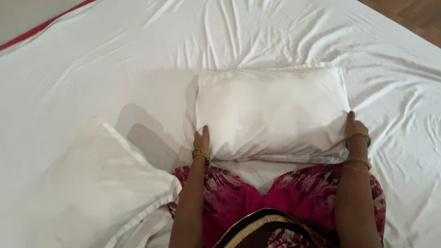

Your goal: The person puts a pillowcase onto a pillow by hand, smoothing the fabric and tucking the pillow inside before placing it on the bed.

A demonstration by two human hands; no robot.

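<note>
A white pillow [271, 110] lies on the white bed sheet [115, 59] in the middle of the view. My left hand [201, 138] grips its near left corner, fingers pressed into the fabric. My right hand [354, 125] holds the near right corner, with gold bangles on the wrist. A second white pillow [92, 183] with a flat border lies to the lower left, apart from both hands.
The wrinkled sheet covers the whole bed. A red strip [41, 25] runs along the bed's far left edge. Wooden floor [413, 16] shows at the top right corner. My pink patterned clothing [275, 202] fills the lower middle.
</note>
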